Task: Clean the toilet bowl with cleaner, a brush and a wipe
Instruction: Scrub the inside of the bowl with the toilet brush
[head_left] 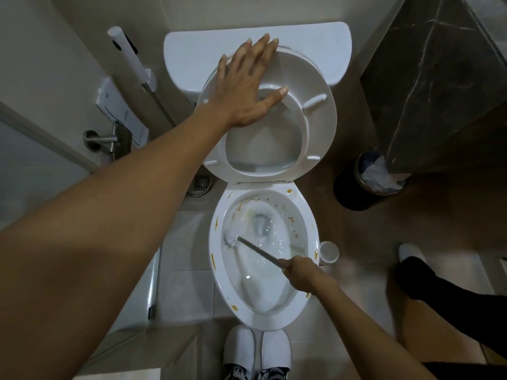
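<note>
At the bottom centre of the frame two white slippers [256, 349] stand together, cut off by the lower edge. Just above them is the toilet bowl [307, 223], open, with yellow-brown spots along its rim and foamy water inside.

The right hand [300, 272] comes in from the lower right. Its fingers are curled tightly around the end of the brush handle [258, 250], so the end itself is hidden in the fist. The toilet brush [233, 235] has its long axis on a diagonal: from the hand it goes up and to the left, and the white head touches the left inner wall of the bowl. The bristles are hard to separate from the foam.

To the right of the bowl, on the floor, stands a small white cup-shaped holder [329, 250].

Further up, the raised seat [321, 127] leans back against the tank [192, 50]. The left hand [249, 86] lies flat on the seat, fingers straight and spread, holding nothing.

At the right a dark bin [354, 193] is partly hidden behind a dark marble block [439, 78]. At the far right edge a foot in a white slipper [411, 252] shows, its leg cut off by the edge.
</note>
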`<state>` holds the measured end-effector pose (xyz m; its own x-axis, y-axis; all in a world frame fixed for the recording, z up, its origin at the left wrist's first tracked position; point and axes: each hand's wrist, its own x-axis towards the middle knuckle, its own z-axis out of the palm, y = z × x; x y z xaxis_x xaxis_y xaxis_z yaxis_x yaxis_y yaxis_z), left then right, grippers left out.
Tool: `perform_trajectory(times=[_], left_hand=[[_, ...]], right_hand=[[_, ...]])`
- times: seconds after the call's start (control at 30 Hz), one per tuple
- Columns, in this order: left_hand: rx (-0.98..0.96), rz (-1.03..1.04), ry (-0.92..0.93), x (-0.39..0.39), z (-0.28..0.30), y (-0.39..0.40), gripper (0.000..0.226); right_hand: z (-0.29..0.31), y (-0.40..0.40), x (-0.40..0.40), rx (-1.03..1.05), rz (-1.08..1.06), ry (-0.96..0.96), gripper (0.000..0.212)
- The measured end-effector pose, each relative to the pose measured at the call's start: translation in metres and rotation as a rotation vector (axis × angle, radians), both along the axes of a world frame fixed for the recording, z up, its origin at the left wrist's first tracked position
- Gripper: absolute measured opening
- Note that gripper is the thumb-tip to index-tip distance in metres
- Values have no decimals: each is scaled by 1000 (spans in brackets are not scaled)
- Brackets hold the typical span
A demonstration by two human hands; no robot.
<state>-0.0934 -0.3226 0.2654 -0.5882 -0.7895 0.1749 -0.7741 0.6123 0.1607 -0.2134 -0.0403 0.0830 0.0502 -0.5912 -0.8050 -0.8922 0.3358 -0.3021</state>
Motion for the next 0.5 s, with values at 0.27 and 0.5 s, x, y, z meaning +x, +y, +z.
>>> perform_trajectory(times=[0.27,0.5], left_hand=[[-8,-2,3,0,0,1,82],[-10,-3,-7,0,-1,0,82]], right_hand=[[15,-23,-8,24,81,28,40],[2,-11,-8,48,-80,-18,38]])
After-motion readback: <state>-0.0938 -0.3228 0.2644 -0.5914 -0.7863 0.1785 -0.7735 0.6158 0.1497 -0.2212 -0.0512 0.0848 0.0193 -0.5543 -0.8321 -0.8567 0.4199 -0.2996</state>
